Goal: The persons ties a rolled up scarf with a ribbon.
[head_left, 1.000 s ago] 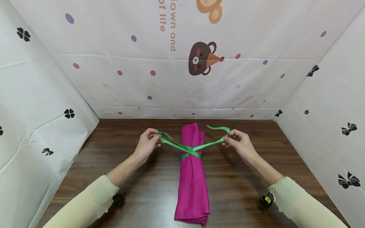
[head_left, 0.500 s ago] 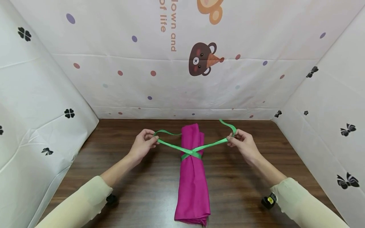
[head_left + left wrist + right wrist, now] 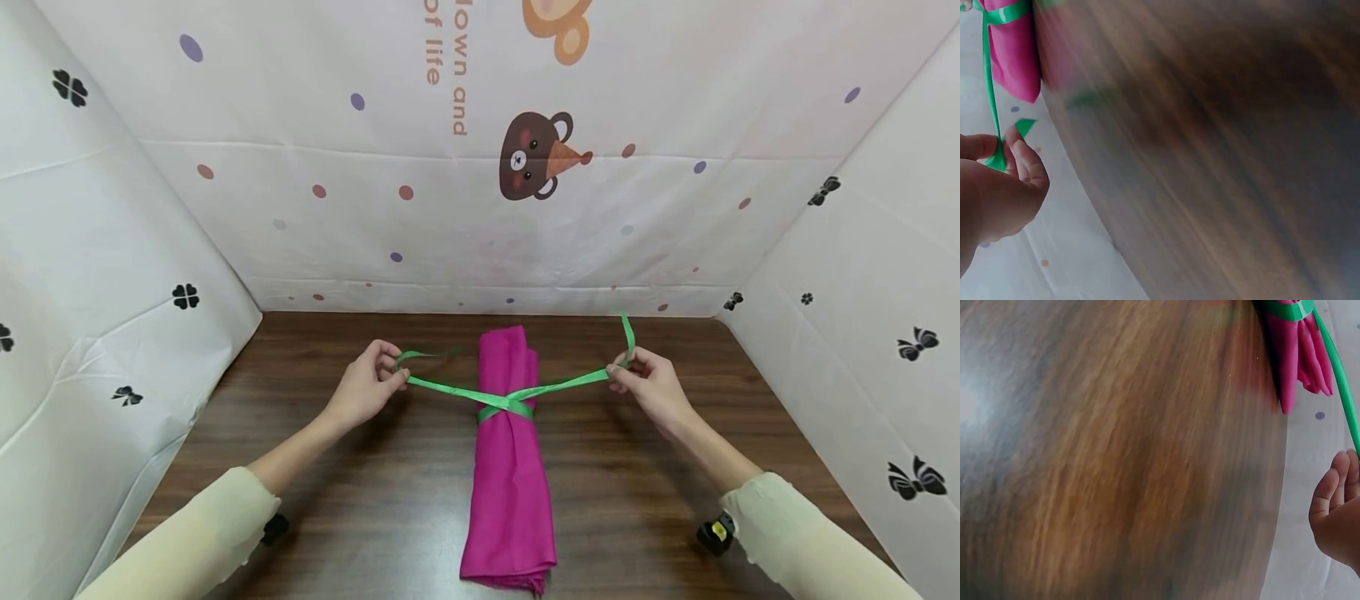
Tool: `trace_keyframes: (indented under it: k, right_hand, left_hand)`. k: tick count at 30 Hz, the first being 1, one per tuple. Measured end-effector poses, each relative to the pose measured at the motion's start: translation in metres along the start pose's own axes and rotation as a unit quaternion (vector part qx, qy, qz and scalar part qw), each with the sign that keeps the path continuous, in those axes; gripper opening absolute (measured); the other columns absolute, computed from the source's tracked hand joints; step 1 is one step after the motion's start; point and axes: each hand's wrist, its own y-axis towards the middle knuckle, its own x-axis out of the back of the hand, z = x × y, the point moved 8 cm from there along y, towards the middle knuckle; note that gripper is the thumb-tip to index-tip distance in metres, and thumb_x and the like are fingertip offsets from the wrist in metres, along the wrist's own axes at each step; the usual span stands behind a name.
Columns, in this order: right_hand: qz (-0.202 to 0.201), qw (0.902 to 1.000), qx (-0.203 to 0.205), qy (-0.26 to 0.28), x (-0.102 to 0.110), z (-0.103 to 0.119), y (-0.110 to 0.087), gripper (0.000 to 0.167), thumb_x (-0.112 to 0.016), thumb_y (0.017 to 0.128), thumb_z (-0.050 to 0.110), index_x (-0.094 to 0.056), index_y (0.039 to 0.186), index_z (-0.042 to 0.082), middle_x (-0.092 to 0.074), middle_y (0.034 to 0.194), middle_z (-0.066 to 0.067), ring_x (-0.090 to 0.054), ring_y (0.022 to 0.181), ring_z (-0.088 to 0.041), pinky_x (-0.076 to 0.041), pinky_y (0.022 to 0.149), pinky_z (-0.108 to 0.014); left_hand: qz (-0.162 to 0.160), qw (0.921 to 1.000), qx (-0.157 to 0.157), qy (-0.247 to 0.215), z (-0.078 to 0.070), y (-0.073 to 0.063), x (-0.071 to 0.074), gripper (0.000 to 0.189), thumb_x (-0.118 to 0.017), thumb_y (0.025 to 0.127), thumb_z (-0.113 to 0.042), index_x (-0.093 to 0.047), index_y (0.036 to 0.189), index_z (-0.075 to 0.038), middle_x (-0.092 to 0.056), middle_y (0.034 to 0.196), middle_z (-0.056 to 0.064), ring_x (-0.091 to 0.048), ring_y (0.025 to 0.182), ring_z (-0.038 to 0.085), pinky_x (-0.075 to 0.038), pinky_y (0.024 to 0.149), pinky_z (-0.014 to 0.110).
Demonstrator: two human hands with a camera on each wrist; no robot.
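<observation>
A long folded magenta cloth (image 3: 510, 492) lies lengthwise on the brown table, its near end frayed-looking. Around its upper part runs a green ribbon (image 3: 450, 390), whose two ends cross on top of the cloth. To the left, my left hand (image 3: 363, 385) pinches one end between thumb and fingers, and a short tail curls out beyond them. On the other side my right hand (image 3: 654, 390) pinches the opposite end, with its tail standing up above the fingers. Both stretches look nearly straight. The left wrist view shows the ribbon (image 3: 990, 81) running from the cloth (image 3: 1015, 62) to the fingers.
The wood-grain table (image 3: 360, 517) spreads on both sides of the cloth. A white printed sheet (image 3: 450, 225) rises behind its far edge, with more white sheeting (image 3: 97, 333) at left and right. A small black device (image 3: 716, 533) sits under the right sleeve.
Both hands have moved outward, away from the cloth, drawing the ribbon ends wider. The crossing looks tighter, and the right tail has swung upright. The cloth stays in place.
</observation>
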Motion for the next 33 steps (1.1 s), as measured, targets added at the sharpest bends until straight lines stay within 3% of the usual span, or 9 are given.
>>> trace_keyframes:
  k: [7, 13, 19, 25, 29, 33]
  right_hand:
    - [-0.019, 0.9991, -0.018, -0.035, 0.009, -0.008, -0.003, 0.026, -0.069, 0.103, 0.008, -0.062, 0.111, -0.016, -0.07, 0.089, -0.004, -0.069, 0.077, -0.012, -0.059, 0.071, -0.026]
    - [-0.009, 0.997, -0.049, -0.059, 0.014, -0.018, -0.005, 0.026, -0.069, 0.104, 0.009, -0.061, 0.113, -0.015, -0.072, 0.089, -0.012, -0.07, 0.076, -0.015, -0.06, 0.07, -0.032]
    - [0.025, 0.9909, -0.07, -0.112, 0.013, -0.024, -0.007, 0.023, -0.066, 0.106, 0.012, -0.063, 0.113, -0.01, -0.071, 0.095, -0.02, -0.068, 0.077, -0.019, -0.06, 0.068, -0.034]
    - [0.042, 0.9826, -0.079, -0.163, 0.013, -0.028, -0.008, 0.024, -0.067, 0.106, 0.015, -0.065, 0.111, -0.007, -0.069, 0.092, -0.017, -0.064, 0.075, -0.021, -0.058, 0.065, -0.034]
    - [0.048, 0.974, -0.091, -0.202, 0.013, -0.032, -0.011, 0.021, -0.068, 0.105, 0.016, -0.066, 0.109, -0.004, -0.069, 0.089, -0.013, -0.066, 0.076, -0.022, -0.056, 0.066, -0.032]
    - [0.067, 0.962, -0.088, -0.25, 0.012, -0.036, -0.014, 0.015, -0.069, 0.104, 0.015, -0.069, 0.105, 0.001, -0.069, 0.085, -0.009, -0.066, 0.077, -0.024, -0.053, 0.065, -0.032]
  left_hand:
    - [-0.012, 0.9997, 0.005, 0.021, 0.011, -0.001, 0.01, 0.033, -0.07, 0.102, -0.008, -0.053, 0.129, 0.003, -0.072, 0.104, 0.014, -0.075, 0.088, 0.027, -0.055, 0.065, 0.028]
    - [-0.006, 0.9987, 0.031, 0.04, 0.022, -0.002, 0.018, 0.037, -0.067, 0.104, -0.01, -0.051, 0.134, 0.006, -0.073, 0.104, 0.014, -0.075, 0.09, 0.03, -0.054, 0.067, 0.031]
    - [0.021, 0.9948, 0.055, 0.083, 0.032, -0.007, 0.02, 0.036, -0.067, 0.104, -0.012, -0.053, 0.133, 0.005, -0.073, 0.097, 0.009, -0.074, 0.087, 0.025, -0.051, 0.072, 0.036]
    - [0.048, 0.9894, 0.071, 0.117, 0.037, -0.01, 0.018, 0.032, -0.069, 0.103, -0.014, -0.057, 0.129, 0.001, -0.07, 0.091, 0.003, -0.069, 0.083, 0.019, -0.05, 0.075, 0.037]
    - [0.059, 0.9859, 0.054, 0.147, 0.036, -0.01, 0.015, 0.028, -0.069, 0.102, -0.012, -0.057, 0.125, 0.0, -0.064, 0.088, 0.002, -0.06, 0.077, 0.017, -0.047, 0.073, 0.036]
    - [0.067, 0.9817, 0.016, 0.178, 0.033, -0.011, 0.012, 0.028, -0.067, 0.102, -0.007, -0.056, 0.125, 0.003, -0.063, 0.086, 0.002, -0.056, 0.071, 0.015, -0.046, 0.068, 0.034]
